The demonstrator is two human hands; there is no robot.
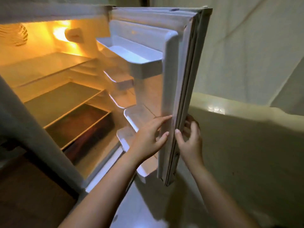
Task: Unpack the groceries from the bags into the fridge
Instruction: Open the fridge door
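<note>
At the far left of the frame a grey side panel (19, 112) runs down the edge, and beside it the fridge (54, 76) stands open, lit warm yellow by a lamp (60, 32) at upper left. Its shelves (62, 97) step down toward lower left, and a dark drawer (85, 129) sits under the lowest one. Below, a brown floor (29, 191) fills the lower left corner. Moving toward the centre, the door (174, 89) swings out toward the viewer, edge-on, with white door bins (131, 55) stacked down its inner face, the top one at upper centre, the lower ones (blurred, contents hard to make out) near the wrists. The left hand (151, 139) reaches in from the lower centre, fingers spread and loose, the index fingertip touching the door's inner edge; it grasps nothing. Just right of it, the door's rubber seal (184, 102) runs top to bottom. The right hand (190, 139) is wrapped around the door's outer edge, thumb on the seal side and fingers curled behind, gripping the door. Further right, a pale counter edge (230, 109) catches a glint of light in the middle right, with a plain wall (255, 46) above it. No groceries or bags show anywhere in view.
</note>
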